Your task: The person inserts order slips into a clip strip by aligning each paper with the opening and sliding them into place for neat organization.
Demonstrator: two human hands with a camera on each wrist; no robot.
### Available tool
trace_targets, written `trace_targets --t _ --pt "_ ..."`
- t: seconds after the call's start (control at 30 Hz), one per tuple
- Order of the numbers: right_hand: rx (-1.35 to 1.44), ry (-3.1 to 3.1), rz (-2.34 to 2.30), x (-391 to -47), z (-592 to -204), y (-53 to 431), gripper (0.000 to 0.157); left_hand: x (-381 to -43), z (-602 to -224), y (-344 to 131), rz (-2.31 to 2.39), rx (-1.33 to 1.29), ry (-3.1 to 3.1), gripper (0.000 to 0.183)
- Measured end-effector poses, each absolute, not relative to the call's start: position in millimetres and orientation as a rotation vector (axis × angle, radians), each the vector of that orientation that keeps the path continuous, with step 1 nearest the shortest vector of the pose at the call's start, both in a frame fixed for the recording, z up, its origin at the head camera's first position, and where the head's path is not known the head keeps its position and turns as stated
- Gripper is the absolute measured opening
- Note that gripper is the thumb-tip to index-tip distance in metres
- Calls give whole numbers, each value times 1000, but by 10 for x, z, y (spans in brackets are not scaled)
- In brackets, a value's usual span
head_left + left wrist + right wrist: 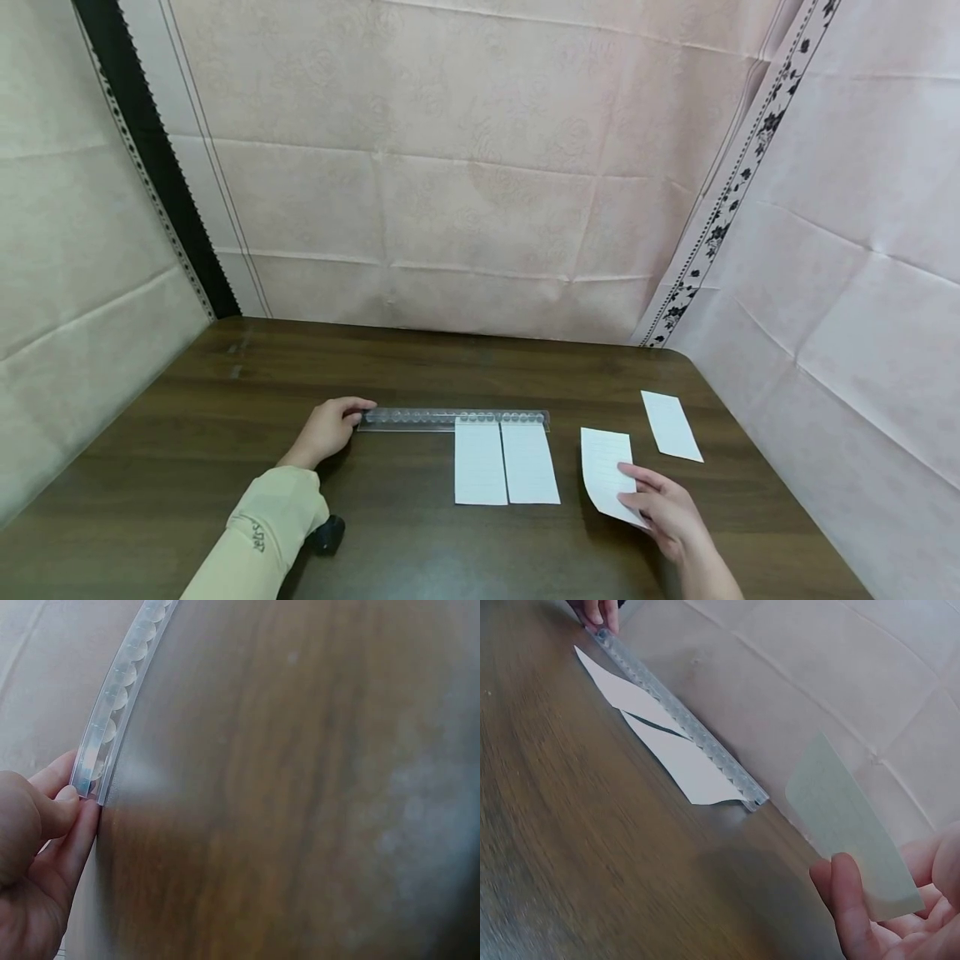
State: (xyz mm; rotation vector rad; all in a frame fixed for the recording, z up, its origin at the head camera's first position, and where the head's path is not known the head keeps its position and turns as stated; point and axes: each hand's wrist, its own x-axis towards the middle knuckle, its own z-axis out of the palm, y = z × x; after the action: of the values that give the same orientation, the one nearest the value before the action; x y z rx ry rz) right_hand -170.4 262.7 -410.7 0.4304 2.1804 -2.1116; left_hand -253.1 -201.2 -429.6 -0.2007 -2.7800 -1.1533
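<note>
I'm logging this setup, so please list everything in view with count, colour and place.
Table: one, brown, beneath everything
Plastic strip: one, clear, lying on the table
Paired papers: two, white, side by side, top edges at the strip
Held paper: one, white, in the right hand
Loose paper: one, white, table's right side
Cloth: count unclear, pale with black trim, behind and both sides
Black object: one, black, beside the left sleeve
Left sleeve: one, pale yellow-green, left forearm
Left hand: one, pinching the strip's left end
Right hand: one, pinching the held paper
</note>
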Motion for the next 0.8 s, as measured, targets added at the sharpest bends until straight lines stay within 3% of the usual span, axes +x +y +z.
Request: trace_targets --t 0.8 --pt "401 2235 -2073 -1778 -4081 2379 51 -2524 -4290 -2013 -1167 -198 -2784 29"
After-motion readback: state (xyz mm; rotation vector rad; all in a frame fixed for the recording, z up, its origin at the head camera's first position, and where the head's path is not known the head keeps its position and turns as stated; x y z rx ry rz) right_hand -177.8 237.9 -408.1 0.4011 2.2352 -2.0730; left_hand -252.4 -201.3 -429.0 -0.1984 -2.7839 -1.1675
